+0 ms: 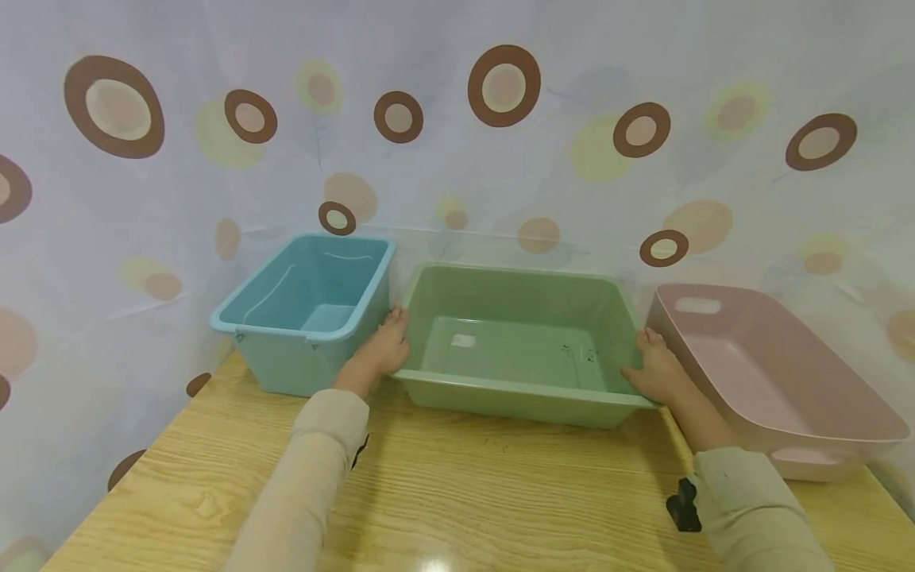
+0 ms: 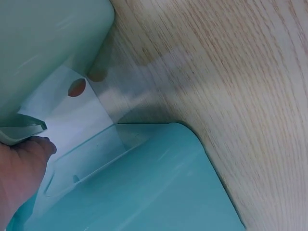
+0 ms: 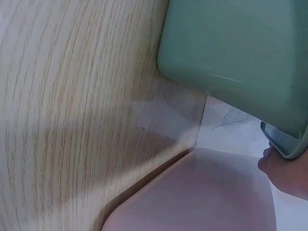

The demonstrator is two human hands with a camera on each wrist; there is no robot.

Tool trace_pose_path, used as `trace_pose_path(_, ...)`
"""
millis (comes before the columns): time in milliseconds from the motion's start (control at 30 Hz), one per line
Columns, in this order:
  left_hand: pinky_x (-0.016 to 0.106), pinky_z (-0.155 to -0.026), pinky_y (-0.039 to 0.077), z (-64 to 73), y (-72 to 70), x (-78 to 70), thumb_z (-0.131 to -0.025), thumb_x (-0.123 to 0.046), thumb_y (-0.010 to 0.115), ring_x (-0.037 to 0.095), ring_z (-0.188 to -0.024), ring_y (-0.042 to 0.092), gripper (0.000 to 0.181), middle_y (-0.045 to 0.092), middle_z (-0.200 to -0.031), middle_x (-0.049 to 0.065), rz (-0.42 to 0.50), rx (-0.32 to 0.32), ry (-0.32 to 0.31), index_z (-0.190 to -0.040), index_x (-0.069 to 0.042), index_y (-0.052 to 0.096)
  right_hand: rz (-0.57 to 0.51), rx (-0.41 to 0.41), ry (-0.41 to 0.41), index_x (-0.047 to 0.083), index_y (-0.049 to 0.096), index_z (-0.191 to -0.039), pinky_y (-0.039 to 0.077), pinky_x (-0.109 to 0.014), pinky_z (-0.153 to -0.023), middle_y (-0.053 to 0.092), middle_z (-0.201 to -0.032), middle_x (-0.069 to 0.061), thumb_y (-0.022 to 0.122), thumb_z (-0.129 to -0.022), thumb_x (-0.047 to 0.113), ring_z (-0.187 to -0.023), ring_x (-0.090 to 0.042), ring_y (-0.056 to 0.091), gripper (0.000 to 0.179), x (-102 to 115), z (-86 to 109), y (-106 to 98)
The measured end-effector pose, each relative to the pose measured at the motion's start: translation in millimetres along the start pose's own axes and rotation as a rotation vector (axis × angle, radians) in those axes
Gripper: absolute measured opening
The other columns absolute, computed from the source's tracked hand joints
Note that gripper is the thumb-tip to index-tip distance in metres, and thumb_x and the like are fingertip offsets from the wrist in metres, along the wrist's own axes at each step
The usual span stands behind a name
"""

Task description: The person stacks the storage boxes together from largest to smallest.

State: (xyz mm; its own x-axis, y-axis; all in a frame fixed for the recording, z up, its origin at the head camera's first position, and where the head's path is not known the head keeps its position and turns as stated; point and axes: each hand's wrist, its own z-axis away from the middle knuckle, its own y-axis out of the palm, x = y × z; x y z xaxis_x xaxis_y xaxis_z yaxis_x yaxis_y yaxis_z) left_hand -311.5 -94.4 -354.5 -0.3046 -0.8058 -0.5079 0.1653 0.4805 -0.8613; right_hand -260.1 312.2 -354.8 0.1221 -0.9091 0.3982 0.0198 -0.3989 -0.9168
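A green plastic tub (image 1: 515, 403) stands on the wooden table between two others. My left hand (image 1: 384, 348) grips its left rim, with the fingers (image 2: 41, 146) beneath the lip in the left wrist view. At the opposite end, my right hand (image 1: 661, 373) holds the right rim, its thumb over the inner side. Fingertips (image 3: 269, 156) show under that lip in the right wrist view. Close beside my left hand is a deep blue tub (image 1: 293, 361). To the right of my right hand sits a pink tub (image 1: 808, 389) with handle slots.
The table (image 1: 500, 492) has a light wood grain and stretches toward me. Behind the tubs hangs a pale cloth (image 1: 457, 175) printed with brown rings and spots. A black strap piece (image 1: 684, 505) shows at my right cuff.
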Motion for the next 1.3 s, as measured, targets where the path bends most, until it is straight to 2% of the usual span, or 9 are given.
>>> trace_pose_path(200,0.048,-0.114,0.008,-0.9,1.4,1.8,-0.093,-0.007,0.027,0.037,-0.140,0.000,0.055,-0.003,-0.150,0.027,0.001,0.008,0.002,-0.142,0.011,0.006,0.015,-0.008,-0.003,-0.025,0.008,-0.133,0.016,-0.064,-0.103,0.007,-0.138,-0.046,0.051,-0.086,0.015,-0.127,-0.059,0.007,0.076,1,0.2,0)
trace_pose_path(467,0.049,-0.114,0.007,-0.4,1.8,2.8,-0.095,-0.008,0.025,0.040,-0.139,0.001,0.053,0.001,-0.149,0.029,-0.015,-0.013,0.014,-0.140,0.014,0.010,0.021,-0.011,-0.020,-0.026,0.009,-0.132,0.015,-0.065,-0.103,0.007,-0.137,-0.046,0.051,-0.086,0.016,-0.127,-0.060,0.006,0.075,2,0.3,-2)
trace_pose_path(767,0.050,-0.114,0.006,4.3,3.0,-0.2,-0.095,-0.008,0.027,0.042,-0.138,0.000,0.052,0.004,-0.148,0.032,-0.036,-0.022,0.038,-0.139,0.016,0.012,0.044,0.014,-0.029,-0.026,0.007,-0.132,0.006,-0.066,-0.104,0.002,-0.138,-0.046,0.049,-0.087,0.017,-0.127,-0.059,-0.002,0.075,2,2.8,-1)
trace_pose_path(1300,0.051,-0.113,0.008,12.1,5.2,-1.4,-0.096,-0.010,0.027,0.042,-0.138,0.002,0.052,0.005,-0.147,0.031,-0.064,-0.039,0.044,-0.139,0.016,0.013,0.065,0.014,-0.028,-0.027,0.010,-0.132,0.009,-0.066,-0.103,0.004,-0.137,-0.047,0.049,-0.087,0.018,-0.129,-0.058,0.001,0.074,3,9.9,-1)
